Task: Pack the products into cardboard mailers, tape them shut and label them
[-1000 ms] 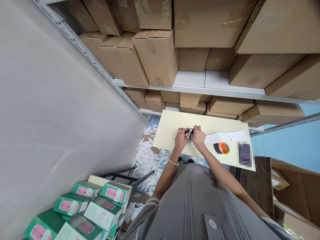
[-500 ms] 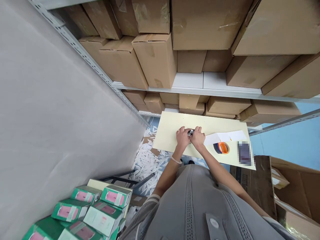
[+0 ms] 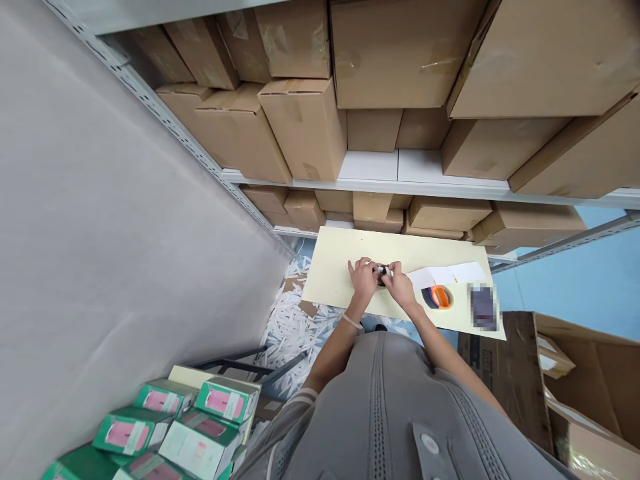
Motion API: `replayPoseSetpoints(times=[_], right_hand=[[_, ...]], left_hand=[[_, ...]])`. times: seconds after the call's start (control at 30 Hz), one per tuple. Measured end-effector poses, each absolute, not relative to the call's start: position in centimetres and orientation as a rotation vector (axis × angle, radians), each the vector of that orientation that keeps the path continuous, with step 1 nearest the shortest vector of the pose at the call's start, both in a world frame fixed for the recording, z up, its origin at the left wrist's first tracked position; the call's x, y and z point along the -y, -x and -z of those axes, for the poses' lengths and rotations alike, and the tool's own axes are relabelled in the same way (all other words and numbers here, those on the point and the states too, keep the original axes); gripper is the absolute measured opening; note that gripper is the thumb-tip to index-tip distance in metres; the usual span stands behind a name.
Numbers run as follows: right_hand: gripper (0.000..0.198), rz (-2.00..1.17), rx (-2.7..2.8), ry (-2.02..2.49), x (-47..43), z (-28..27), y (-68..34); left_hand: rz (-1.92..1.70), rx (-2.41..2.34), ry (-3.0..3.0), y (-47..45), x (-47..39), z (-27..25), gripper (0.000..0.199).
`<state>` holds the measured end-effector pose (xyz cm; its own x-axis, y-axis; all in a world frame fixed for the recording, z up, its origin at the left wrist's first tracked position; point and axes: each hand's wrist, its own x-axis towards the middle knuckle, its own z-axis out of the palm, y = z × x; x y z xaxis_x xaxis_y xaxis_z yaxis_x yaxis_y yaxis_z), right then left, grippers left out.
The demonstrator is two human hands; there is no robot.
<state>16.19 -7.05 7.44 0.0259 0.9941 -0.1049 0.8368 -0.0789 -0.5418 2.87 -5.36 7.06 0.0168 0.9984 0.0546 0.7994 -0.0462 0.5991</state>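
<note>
My left hand (image 3: 364,279) and right hand (image 3: 399,283) pinch a small dark piece (image 3: 383,273) at the counter (image 3: 340,257), left of the orange roll (image 3: 441,297).
My left grip is narrow, outer fingers spread; my right closes on the opposite side. White paper (image 3: 443,275) lies just beyond the roll, its marks too small to read. Well left of the roll and nearer me, green boxes (image 3: 240,398) carry pink panels and pale labels, their print illegible.
</note>
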Motion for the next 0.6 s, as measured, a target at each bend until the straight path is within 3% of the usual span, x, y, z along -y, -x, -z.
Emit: replayPoseSetpoints(times=[0.23,0.4,0.6], right_hand=[[0.030,-0.826,1.587,1.790,7.2,-6.5,-17.4],[0.038,-0.449,1.804,1.674,7.2,-7.2,-16.4],[0.053,-0.285,2.201,1.510,6.6,-6.2,-14.6]], left_hand=[[-0.694,-1.909,-1.960,-1.6,5.6,-7.5,0.020],[-0.670,-1.881,-2.150,-1.9,6.6,-8.6,0.039],[-0.386,-2.087,-2.263,-2.4,7.1,-8.2,0.054]])
